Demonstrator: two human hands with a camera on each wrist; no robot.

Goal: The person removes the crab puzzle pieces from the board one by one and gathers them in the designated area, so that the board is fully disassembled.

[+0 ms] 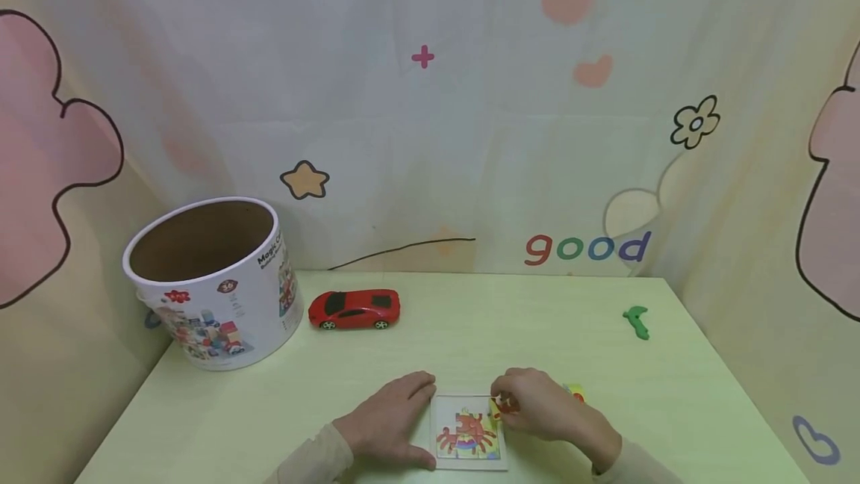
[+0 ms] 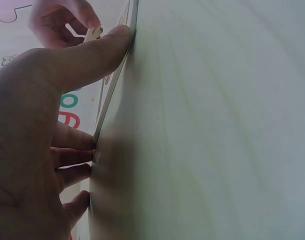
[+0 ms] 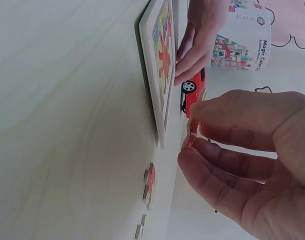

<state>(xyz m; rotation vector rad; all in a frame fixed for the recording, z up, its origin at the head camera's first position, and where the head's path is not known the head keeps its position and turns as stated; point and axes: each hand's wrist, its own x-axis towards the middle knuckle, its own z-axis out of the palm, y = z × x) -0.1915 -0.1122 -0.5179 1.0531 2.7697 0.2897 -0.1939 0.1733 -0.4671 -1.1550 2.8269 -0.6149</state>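
A square puzzle board (image 1: 470, 464) with a red crab picture lies near the front of the table, its lower part filled with pieces and its upper part bare white. Along its left side rests my left hand (image 1: 396, 424), the thumb at the near corner and the fingers spread toward the far corner. In the left wrist view the thumb and fingertips touch the board's edge. My right hand (image 1: 544, 405) pinches a red and yellow puzzle piece (image 3: 191, 132) between thumb and fingers, over the board's upper right corner in the head view.
Right of the board lie loose puzzle pieces (image 3: 150, 182), partly hidden behind my right hand in the head view. Farther back stand a red toy car (image 1: 354, 309) and a large white bucket (image 1: 222, 320). A small green toy piece (image 1: 637, 322) lies at the right.
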